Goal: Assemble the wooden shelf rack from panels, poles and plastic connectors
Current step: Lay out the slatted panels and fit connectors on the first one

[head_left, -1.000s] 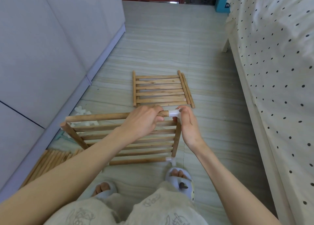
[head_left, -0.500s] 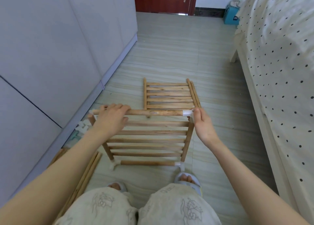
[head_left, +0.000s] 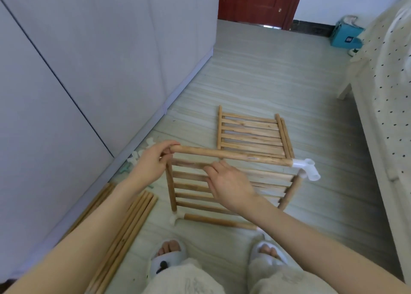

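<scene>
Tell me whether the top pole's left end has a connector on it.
Bare. The top pole shows plain wood where the left hand grips it; only its right end carries a white connector.

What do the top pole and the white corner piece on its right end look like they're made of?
The pole: bare, probably unvarnished wood, showing matte tan grain and darker knots. The connector: probably moulded plastic, being smooth, slightly glossy, translucent white with open tube sockets.

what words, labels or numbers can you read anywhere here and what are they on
None can be read.
Teal box by the far wall: a white label with dark marks, too small and blurred to read.
Trousers: faint printed marks, no legible words.
Red door: carved pattern, no text.
</scene>
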### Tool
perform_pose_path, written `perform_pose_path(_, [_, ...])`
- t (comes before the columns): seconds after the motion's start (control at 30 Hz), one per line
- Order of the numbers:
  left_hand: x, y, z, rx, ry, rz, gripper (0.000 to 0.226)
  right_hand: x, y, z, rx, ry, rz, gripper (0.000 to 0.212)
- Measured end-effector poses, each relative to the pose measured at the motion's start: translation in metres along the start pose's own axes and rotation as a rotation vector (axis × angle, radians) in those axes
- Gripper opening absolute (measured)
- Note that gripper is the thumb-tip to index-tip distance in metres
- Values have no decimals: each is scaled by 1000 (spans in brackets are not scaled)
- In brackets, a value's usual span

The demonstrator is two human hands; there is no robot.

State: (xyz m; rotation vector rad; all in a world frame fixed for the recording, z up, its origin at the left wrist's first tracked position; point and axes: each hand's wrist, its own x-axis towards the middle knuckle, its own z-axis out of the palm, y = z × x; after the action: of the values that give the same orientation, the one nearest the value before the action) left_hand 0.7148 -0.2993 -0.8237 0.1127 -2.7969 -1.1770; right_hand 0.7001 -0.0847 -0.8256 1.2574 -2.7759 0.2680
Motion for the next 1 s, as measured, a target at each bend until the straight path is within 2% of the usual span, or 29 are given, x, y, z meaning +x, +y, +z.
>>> perform_pose_path(0.1, [2, -4, 7, -77, -13, 3, 33, 26, 8, 28, -94, -151, 103, 49])
perform_pose_path(0.17, [8, -4, 15, -113, -25, 19, 32, 42, 18, 38, -115, -212, 135, 42])
perform_pose_path(0.27, [22, -8, 26, -153, 7, 36, 35, 57, 36, 47, -58, -191, 130, 28])
perform_pose_path(0.37, [38, -24, 36, -315, 57, -2, 40, 66, 56, 51, -54, -110, 137, 26])
perform_pose_path(0.43, [46, -47, 46, -337, 135, -59, 40, 76, 67, 50, -73, -45, 134, 27])
perform_pose_path(0.53, [56, -101, 62, -136, 175, -246, 39, 98, 83, 48, -91, 10, 96, 28])
perform_pose_path(0.6, [60, -141, 72, -15, 84, -408, 43, 111, 92, 48, -88, 16, 82, 28])
perform_pose_path(0.7, [62, -187, 84, 133, -85, -535, 52, 120, 99, 49, -106, 64, 85, 22])
perform_pose_path(0.8, [67, -210, 95, 221, -163, -588, 57, 121, 97, 50, -100, 167, 101, 9])
perform_pose_path(0.9, [79, -217, 105, 267, -183, -582, 62, 118, 98, 54, -103, 243, 77, 10])
perform_pose_path(1.0, [95, -220, 112, 254, -184, -543, 61, 115, 101, 59, -75, 235, 81, 13])
